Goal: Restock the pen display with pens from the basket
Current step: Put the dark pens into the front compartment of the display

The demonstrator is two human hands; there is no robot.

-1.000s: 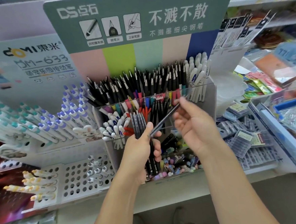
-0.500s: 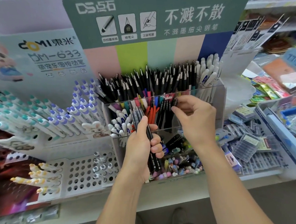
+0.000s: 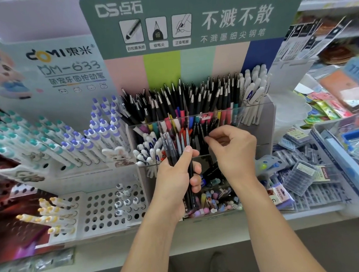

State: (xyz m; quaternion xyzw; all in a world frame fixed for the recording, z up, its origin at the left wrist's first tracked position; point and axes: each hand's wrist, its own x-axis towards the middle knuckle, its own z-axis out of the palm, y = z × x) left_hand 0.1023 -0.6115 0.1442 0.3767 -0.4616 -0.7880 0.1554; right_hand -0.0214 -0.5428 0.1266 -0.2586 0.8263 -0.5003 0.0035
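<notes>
A bundle of dark pens (image 3: 181, 157) is grasped upright in the left hand (image 3: 175, 183), its fingers curled round the barrels and the thumb pressed along their front, just before the clear pen display (image 3: 267, 125) that is carried on the shelf (image 3: 202, 229) near its front edge. The right hand (image 3: 232, 151) is held at the middle tier of the display, its grip clenched in a pinch of thumb and forefinger at the tops of the black pens (image 3: 201, 132) standing there; whether a pen is actually gripped between the fingertips cannot be told. The back tier of the display is packed with black-capped pens (image 3: 182, 99), and white pens (image 3: 254, 88) are stood at its right end. More white pens with blue marks (image 3: 147, 148) are seen in the left compartment of the middle tier, beside the bundle. Small pastel pieces (image 3: 210, 201) are heaped in the lowest front compartment, partly hidden by the left wrist. To the left on the shelf, a white perforated rack (image 3: 98, 207) is fitted with rows of teal-topped pens (image 3: 19, 134) and purple-topped pens (image 3: 97, 131), with yellow-topped pens (image 3: 45, 211) lower down. A green header card (image 3: 193, 18) is raised behind the display. Clear plastic boxes (image 3: 300, 176) are piled toward the right end of the shelf. The basket cannot be made out with certainty.
</notes>
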